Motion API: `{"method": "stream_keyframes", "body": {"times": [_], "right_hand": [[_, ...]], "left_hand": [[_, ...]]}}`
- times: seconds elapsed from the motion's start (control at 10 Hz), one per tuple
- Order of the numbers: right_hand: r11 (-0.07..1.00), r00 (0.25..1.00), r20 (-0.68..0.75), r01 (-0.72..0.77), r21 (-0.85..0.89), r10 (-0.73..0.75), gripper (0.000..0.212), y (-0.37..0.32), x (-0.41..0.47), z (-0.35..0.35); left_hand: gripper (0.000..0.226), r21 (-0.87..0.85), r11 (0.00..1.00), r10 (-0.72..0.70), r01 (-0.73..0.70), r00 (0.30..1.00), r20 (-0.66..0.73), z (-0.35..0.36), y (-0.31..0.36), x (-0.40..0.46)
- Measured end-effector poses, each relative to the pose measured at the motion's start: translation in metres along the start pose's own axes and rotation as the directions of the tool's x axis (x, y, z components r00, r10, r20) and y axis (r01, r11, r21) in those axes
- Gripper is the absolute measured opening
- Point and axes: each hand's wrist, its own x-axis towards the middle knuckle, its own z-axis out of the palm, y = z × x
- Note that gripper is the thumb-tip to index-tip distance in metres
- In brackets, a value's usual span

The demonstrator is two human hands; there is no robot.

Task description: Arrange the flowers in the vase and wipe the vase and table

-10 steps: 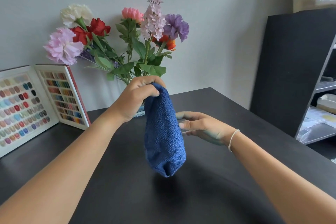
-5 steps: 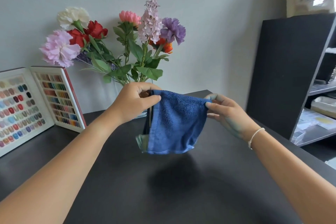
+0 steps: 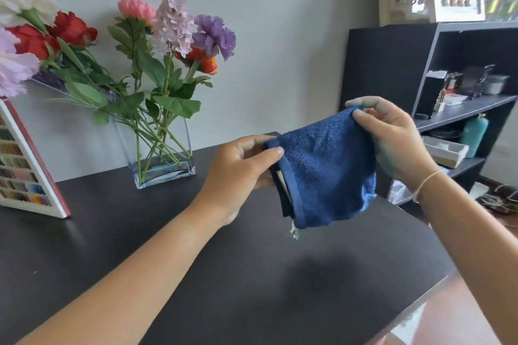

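Note:
A folded blue towel (image 3: pixel 326 176) hangs in the air over the black table (image 3: pixel 224 274), stretched between both hands. My left hand (image 3: pixel 241 173) pinches its left top corner and my right hand (image 3: pixel 392 137) pinches its right top corner, held a little higher. A clear rectangular glass vase (image 3: pixel 161 154) stands at the back left of the table, apart from the towel. It holds several flowers (image 3: pixel 173 25) in pink, lilac, purple, red, orange and white, with green stems and leaves.
A nail colour sample display (image 3: pixel 25 168) stands open at the far left of the table. A dark shelf unit (image 3: pixel 459 109) with small items and a teal bottle (image 3: pixel 473 134) stands to the right. The table's near right edge (image 3: pixel 414 308) runs diagonally.
The towel hung bunched from my left hand; my right hand took its other corner and spread it. Both hands and the towel now sit farther right, clear of the vase.

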Motion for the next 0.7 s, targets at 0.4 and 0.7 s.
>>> {"method": "stream_keyframes", "body": {"times": [0.4, 0.7], "right_hand": [[0.594, 0.797, -0.016, -0.463, -0.658, 0.604, 0.01, 0.076, -0.021, -0.034], [0.535, 0.868, -0.038, -0.338, -0.774, 0.495, 0.008, 0.096, -0.01, -0.028]], "left_hand": [[0.015, 0.244, 0.874, -0.411, 0.42, 0.907, -0.087, 0.04, -0.1, -0.014], [0.011, 0.341, 0.86, -0.368, 0.379, 0.924, -0.099, 0.02, -0.104, -0.003]]}}
